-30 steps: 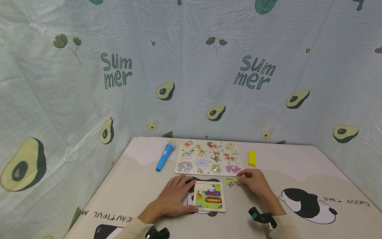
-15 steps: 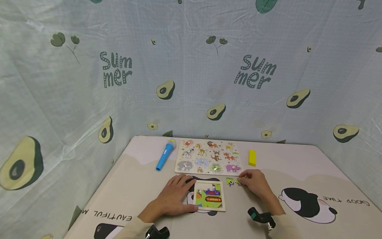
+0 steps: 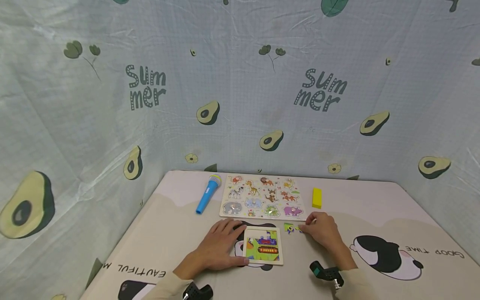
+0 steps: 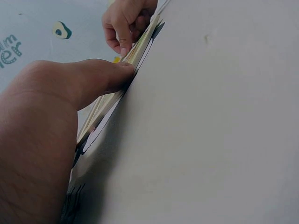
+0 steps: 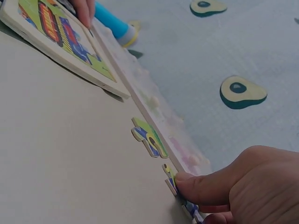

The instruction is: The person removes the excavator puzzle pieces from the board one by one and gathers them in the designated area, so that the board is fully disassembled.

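My left hand (image 3: 221, 246) holds the left side of a small wooden jigsaw tray (image 3: 282, 250), its thumb at the near corner and fingers toward the far one. In the tray lies a partly filled train picture, with a bare gap along the top. My right hand (image 3: 323, 228), right of the tray, pinches a small puzzle piece (image 5: 169, 179) at the table, thumb on top; the fingers hide much of it. Another green and blue puzzle piece (image 5: 150, 138) lies flat between that piece and the tray, apart from both.
Just behind the tray lies a wooden animal peg puzzle (image 3: 262, 196). A blue toy microphone (image 3: 208, 195) is at its left and a yellow block (image 3: 316, 198) at its right. A printed cloth (image 3: 375, 216) covers the table, and a patterned curtain hangs behind.
My right fingers have shifted slightly right, and more of the pinched puzzle piece shows beside the loose one. My left hand and the tray keep their place.
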Motion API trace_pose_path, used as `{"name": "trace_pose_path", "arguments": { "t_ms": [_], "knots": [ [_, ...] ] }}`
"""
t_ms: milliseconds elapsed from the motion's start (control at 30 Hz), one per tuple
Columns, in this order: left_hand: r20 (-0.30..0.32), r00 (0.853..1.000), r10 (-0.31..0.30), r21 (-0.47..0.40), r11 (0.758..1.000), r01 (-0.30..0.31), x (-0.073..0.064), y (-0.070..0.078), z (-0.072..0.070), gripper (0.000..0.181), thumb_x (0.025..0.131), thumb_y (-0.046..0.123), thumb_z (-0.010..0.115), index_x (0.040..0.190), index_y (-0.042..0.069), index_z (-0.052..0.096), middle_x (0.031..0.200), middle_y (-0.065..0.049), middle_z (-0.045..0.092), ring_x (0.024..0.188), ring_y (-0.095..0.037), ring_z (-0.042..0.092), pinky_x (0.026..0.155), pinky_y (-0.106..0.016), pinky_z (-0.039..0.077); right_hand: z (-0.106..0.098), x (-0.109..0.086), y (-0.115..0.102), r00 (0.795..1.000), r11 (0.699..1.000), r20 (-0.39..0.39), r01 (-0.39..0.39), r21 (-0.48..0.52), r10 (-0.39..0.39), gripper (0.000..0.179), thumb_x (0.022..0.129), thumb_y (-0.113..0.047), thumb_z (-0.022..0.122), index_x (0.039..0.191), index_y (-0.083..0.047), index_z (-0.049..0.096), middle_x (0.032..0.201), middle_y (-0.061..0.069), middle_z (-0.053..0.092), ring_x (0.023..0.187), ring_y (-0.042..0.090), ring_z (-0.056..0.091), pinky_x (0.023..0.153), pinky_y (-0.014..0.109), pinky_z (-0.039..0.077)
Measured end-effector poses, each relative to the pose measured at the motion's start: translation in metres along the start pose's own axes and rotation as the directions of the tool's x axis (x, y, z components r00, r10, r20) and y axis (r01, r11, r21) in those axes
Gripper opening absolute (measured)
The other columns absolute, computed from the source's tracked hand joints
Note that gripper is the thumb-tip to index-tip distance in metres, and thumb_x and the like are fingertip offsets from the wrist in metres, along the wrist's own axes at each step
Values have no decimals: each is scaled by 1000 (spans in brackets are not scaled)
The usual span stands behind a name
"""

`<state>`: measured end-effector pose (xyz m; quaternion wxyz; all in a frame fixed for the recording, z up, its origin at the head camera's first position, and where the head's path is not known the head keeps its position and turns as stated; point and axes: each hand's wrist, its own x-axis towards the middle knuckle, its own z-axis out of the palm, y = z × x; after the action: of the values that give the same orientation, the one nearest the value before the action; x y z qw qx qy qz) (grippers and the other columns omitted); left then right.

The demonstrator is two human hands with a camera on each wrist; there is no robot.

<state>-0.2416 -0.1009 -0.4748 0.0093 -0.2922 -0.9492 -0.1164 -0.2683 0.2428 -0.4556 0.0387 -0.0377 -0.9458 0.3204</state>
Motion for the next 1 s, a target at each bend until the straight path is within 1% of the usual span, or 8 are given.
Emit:
{"name": "trace_pose_path", "arguments": {
  "t_ms": [233,667,833,1000],
  "knots": [
    [-6,1000,11,0,1000,-11,0,0,-1,96,81,84,51,155,23,44,158,1,39,149,-27,28,121,-54,24,1,-2,0,1000,1000,-18,15,-1,-15,26,83,-24,82,84,-5,64,67,4,54,65,21,49,56,30,37],
    [3,1000,7,-4,1000,-7,-1,1,-2,96,81,85,51,155,23,43,158,1,39,149,-27,28,121,-54,24,3,-3,1,999,1000,-28,28,4,-28,26,84,-24,81,85,-4,64,68,5,54,66,20,49,56,30,38],
    [8,1000,5,-7,1000,-4,-2,2,-3,96,81,85,51,155,23,43,158,1,39,149,-28,28,121,-54,24,1,-4,0,999,999,-32,25,39,-23,24,85,-22,80,89,-3,64,67,5,53,64,20,49,55,30,39],
    [7,1000,4,-7,1000,-3,-2,2,-3,96,81,85,50,155,24,43,158,0,39,149,-28,28,121,-55,24,-1,-2,-3,998,996,-37,48,69,-46,22,85,-20,78,93,-4,66,65,4,53,60,20,49,53,29,40]
  ]
}}
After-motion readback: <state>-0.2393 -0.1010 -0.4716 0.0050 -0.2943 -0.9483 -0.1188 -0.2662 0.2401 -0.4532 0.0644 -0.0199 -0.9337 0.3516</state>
